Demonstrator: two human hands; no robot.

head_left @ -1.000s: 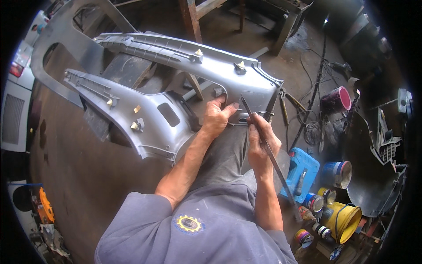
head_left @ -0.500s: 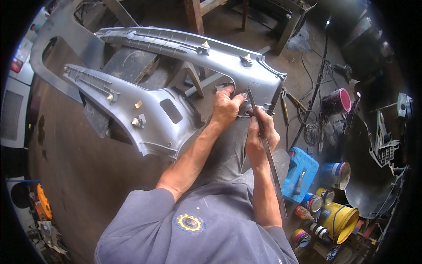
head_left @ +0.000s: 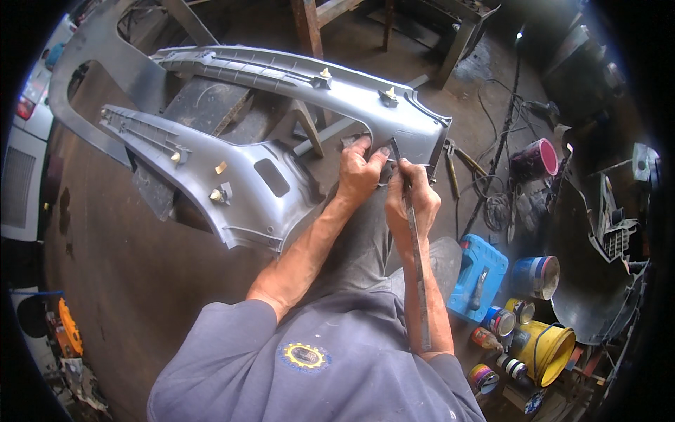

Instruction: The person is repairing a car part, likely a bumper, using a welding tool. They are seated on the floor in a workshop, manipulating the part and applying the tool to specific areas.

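A long silver-grey plastic trim panel [head_left: 351, 96], with ribs and pale clips on its inner side, stretches from the far left to my knees. My left hand [head_left: 360, 172] is closed on the edge of its near right end, thumb on the face and the other fingers partly hidden below. My right hand [head_left: 413, 200] grips a long, thin dark metal strip [head_left: 420, 281], whose tip touches or nearly touches the panel beside my left thumb. The strip's lower end runs back along my right forearm. A second, similar panel [head_left: 242, 156] with a rectangular opening lies to the left.
A blue plastic case [head_left: 485, 260] stands right of my knee, near several cans and a yellow bucket [head_left: 552, 355]. Farther up are a pink-lined bucket [head_left: 538, 160] and tangled cables [head_left: 499, 211] on the floor. A grey frame-like part [head_left: 67, 116] is at the far left.
My right hand has moved slightly up and left, and the strip's lower end has swung left over my forearm. The held panel's right end has shifted a little left.
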